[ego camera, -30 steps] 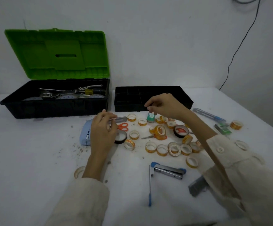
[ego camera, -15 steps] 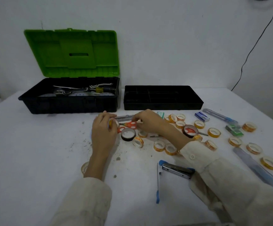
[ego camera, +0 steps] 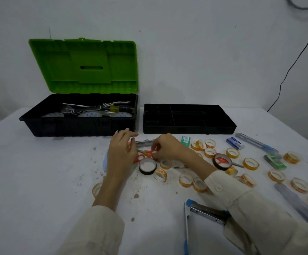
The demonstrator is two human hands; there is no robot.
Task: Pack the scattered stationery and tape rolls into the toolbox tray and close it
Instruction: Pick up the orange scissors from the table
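The black compartment tray (ego camera: 188,128) sits on the white table, right of the open toolbox (ego camera: 76,126) with its green lid (ego camera: 83,65) up. My left hand (ego camera: 121,155) and my right hand (ego camera: 166,147) meet just in front of them over orange-handled scissors (ego camera: 146,153). My right fingertips pinch the scissors' handle. A small yellow tape roll (ego camera: 128,147) shows between my left fingers. A black tape roll (ego camera: 147,166) lies just below the scissors. Several small yellow tape rolls (ego camera: 232,153) are scattered to the right.
A metal tool (ego camera: 144,142) lies between my hands. A green box (ego camera: 185,139), blue box (ego camera: 235,143), blue pen (ego camera: 256,142) and green staples (ego camera: 274,161) lie right. An open stapler (ego camera: 204,213) and a ruler (ego camera: 296,201) are near me. Dirt specks dot the table.
My right hand came down and left from near the tray to the scissors beside my left hand. The view shifted, showing more tape rolls on the right.
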